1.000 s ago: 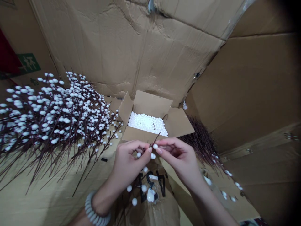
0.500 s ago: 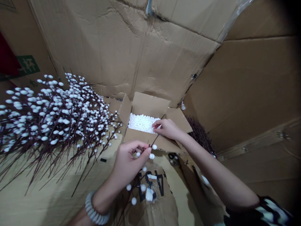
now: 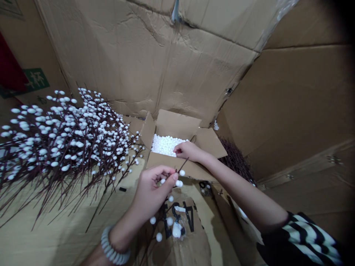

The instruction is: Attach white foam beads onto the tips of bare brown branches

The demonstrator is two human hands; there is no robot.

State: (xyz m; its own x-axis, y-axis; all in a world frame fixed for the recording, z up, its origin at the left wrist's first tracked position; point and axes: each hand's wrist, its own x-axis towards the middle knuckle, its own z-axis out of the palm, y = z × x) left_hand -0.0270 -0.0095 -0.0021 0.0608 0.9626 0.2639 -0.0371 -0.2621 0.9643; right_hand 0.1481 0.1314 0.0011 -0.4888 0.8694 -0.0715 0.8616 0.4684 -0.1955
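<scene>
My left hand (image 3: 155, 184) pinches a brown artificial branch (image 3: 152, 233) between thumb and forefinger. White berries dot the branch below and beside the fingers, and its bare tip points up to the right. My right hand (image 3: 189, 150) reaches over the front flap of an open cardboard box (image 3: 177, 122). Its curled fingertips touch the small white balls (image 3: 165, 145) that fill the box; whether a ball is between them is hidden.
A large heap of white-berried branches (image 3: 74, 136) lies on the left of the table (image 3: 33, 244). Bare brown stems (image 3: 235, 159) lie behind the box at right. Tall cardboard walls (image 3: 116, 62) enclose the back and right. A printed cardboard piece (image 3: 191, 244) lies in front.
My right hand has moved left and slightly down, away from the branch tip and deeper among the white balls. The left hand holds the branch in nearly the same place.
</scene>
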